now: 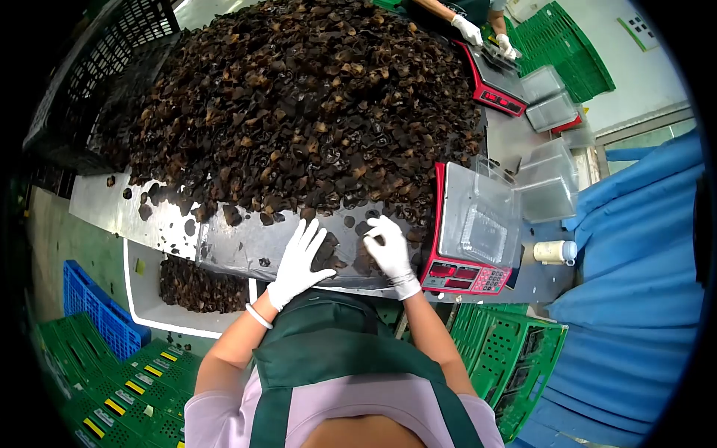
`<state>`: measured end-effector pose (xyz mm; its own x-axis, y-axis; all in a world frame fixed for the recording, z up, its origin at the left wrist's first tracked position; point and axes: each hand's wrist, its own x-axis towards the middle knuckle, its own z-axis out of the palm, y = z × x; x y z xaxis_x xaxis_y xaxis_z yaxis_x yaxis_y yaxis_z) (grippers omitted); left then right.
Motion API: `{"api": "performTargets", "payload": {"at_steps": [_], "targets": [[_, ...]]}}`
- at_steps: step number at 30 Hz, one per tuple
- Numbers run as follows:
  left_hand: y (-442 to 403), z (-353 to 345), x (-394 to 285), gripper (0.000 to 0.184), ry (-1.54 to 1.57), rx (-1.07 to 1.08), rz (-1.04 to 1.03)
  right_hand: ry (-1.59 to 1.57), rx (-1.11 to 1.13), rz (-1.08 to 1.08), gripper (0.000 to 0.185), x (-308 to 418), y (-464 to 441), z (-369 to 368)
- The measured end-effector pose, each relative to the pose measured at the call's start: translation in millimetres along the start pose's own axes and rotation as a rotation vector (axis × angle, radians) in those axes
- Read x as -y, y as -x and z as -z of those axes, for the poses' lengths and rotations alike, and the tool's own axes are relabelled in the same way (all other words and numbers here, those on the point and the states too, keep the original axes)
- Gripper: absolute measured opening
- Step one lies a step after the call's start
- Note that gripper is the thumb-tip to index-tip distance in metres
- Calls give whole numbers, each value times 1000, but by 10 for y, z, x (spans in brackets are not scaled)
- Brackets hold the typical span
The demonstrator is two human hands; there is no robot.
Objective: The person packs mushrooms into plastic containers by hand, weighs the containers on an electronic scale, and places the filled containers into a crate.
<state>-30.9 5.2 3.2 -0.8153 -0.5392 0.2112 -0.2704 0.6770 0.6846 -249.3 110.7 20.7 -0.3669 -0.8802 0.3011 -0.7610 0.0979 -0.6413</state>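
My left hand [300, 261], in a white glove, lies with fingers spread on the metal table [228, 243], beside a few dark mushroom pieces [326, 254]. My right hand [390, 250], also gloved, has its fingers curled over the table near more dark pieces; whether a piece is between its fingertips is too small to make out. Beyond both hands rises a large heap of dark brown fungus [299, 112]. To the right of my right hand stands a red scale [467, 276] with a clear plastic box [485, 228] on it.
Clear boxes [549, 183] and a white bottle [554, 252] stand at the right. Across the table, a co-worker's gloved hands [468, 31] are by a second scale [499, 101]. A white bin [142, 295] holds fungus below left. Green crates [515, 358] flank me.
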Motion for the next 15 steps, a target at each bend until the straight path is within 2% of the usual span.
{"api": "performTargets", "payload": {"at_steps": [2, 3, 4, 5, 6, 7, 9, 10, 11, 13, 14, 15], "targets": [[15, -8, 15, 90, 15, 5, 20, -586, -125, -441, 18, 61, -28, 51], [16, -19, 26, 90, 32, 16, 34, -635, -112, -517, 18, 381, -127, 147], [26, -63, 83, 90, 34, 22, 26, -576, -75, -477, 22, 689, -181, 127], [43, -133, 175, 91, -53, 44, -3, -390, 31, -165, 25, 1061, -263, 160], [38, -176, 216, 92, -139, 64, -35, -425, 209, 16, 31, 1258, -266, 75], [41, -188, 209, 93, 26, 35, 35, -620, 262, -30, 32, 1392, -155, -38], [57, -220, 197, 97, 371, -57, 158, -36, 235, 302, 29, 1181, -366, -176], [42, -102, 175, 98, -43, -15, 105, 138, 393, 227, 28, 1059, -532, -113], [31, -48, 92, 102, 35, -100, 131, 124, 265, 260, 29, 803, -575, -89], [0, -14, 78, 103, 61, -86, 131, 511, 151, 221, 36, 94, -372, -175], [-11, -10, 78, 103, 73, -64, 141, 496, 244, 166, 38, -177, -288, -163], [-37, -18, 67, 102, 100, -9, 96, 249, 312, 102, 40, -323, -112, -22]]}}
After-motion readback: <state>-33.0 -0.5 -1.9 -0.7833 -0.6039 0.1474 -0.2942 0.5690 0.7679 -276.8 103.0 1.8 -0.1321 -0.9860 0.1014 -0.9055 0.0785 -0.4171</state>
